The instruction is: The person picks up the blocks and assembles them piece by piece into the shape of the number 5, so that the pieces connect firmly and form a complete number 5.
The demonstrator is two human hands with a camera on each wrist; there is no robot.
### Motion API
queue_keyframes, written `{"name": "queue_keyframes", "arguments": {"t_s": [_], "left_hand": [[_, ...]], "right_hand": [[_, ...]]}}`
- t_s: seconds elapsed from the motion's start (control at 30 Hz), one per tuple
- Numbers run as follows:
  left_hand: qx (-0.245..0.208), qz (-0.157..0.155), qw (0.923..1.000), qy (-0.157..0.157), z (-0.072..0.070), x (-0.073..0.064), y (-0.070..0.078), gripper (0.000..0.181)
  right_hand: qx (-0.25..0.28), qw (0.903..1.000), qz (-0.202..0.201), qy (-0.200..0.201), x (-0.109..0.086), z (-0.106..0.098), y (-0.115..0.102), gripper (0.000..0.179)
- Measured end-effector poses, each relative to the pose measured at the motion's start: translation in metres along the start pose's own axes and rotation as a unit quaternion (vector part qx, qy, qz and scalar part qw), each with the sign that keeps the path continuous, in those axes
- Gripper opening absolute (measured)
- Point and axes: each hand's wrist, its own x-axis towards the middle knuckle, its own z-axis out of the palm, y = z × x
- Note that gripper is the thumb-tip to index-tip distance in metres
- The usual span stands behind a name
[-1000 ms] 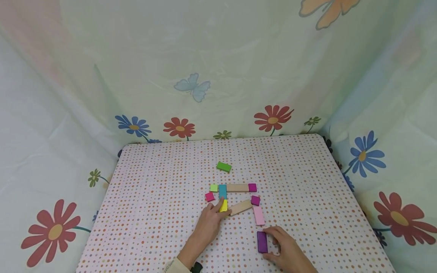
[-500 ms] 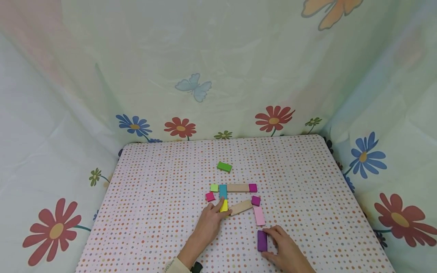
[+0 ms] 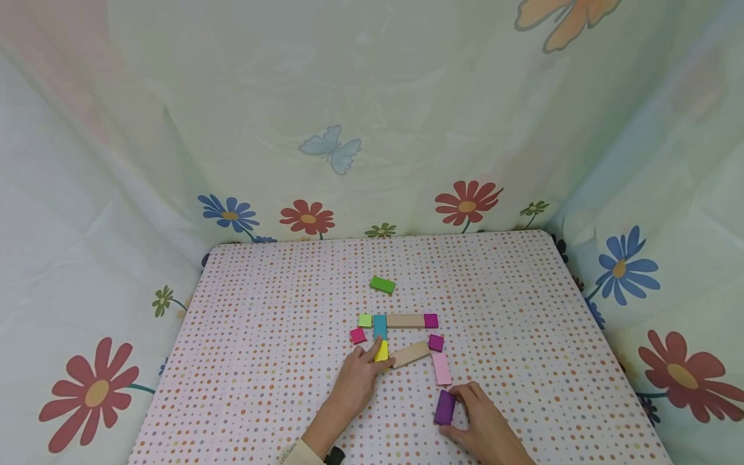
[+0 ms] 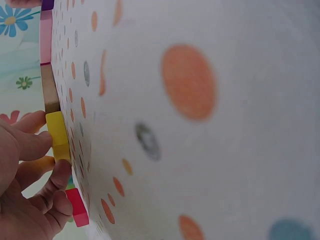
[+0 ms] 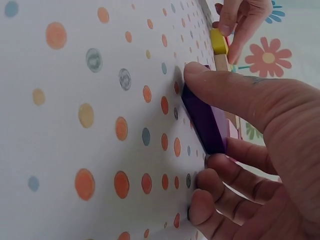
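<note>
My right hand [image 3: 485, 423] pinches a purple block [image 3: 445, 407] between thumb and fingers, near the table's front. The block stands slightly turned, its far end to the right, just short of a pink block [image 3: 442, 369]. My left hand [image 3: 356, 378] holds a yellow block [image 4: 58, 131] between thumb and index finger; in the head view the fingers partly cover it. A teal block [image 3: 380, 325] adjoins the yellow one's far end. From near the left thumb a slanted wooden plank [image 3: 411, 354] runs to a magenta cube [image 3: 436, 342], beside the pink block.
Behind lies a second wooden plank [image 3: 405, 321] with another magenta cube [image 3: 431, 321] at its right end. A lime cube [image 3: 365, 320] and a hot-pink cube [image 3: 358, 336] sit left of the teal block. Farther back is a green block [image 3: 382, 285]. Flowered curtains surround the dotted table [image 3: 261, 310].
My right hand has shifted the purple block slightly away from me and turned it, so its near end swung left. The left hand stays in place.
</note>
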Motion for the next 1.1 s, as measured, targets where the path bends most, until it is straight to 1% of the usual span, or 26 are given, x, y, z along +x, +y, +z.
{"name": "queue_keyframes", "arguments": {"t_s": [0.23,0.5,0.9,1.1], "left_hand": [[0.002,0.002,1.0000,0.004,0.0006,0.0000,-0.0004,0.043],[0.005,0.002,1.0000,0.001,0.0004,-0.0004,-0.0005,0.044],[0.002,-0.002,1.0000,-0.004,0.0008,0.0009,-0.0004,0.046],[0.002,-0.003,1.0000,-0.004,0.0014,0.0000,-0.0008,0.046]], "right_hand": [[-0.019,0.9997,0.000,0.015,0.0016,0.0027,-0.0020,0.075],[-0.018,0.9995,0.005,0.025,0.0018,0.0036,-0.0048,0.075],[-0.004,0.9996,0.017,0.020,0.0042,0.0059,-0.0030,0.079],[-0.009,0.9993,0.030,0.017,0.0048,0.0085,-0.0034,0.082]]}}
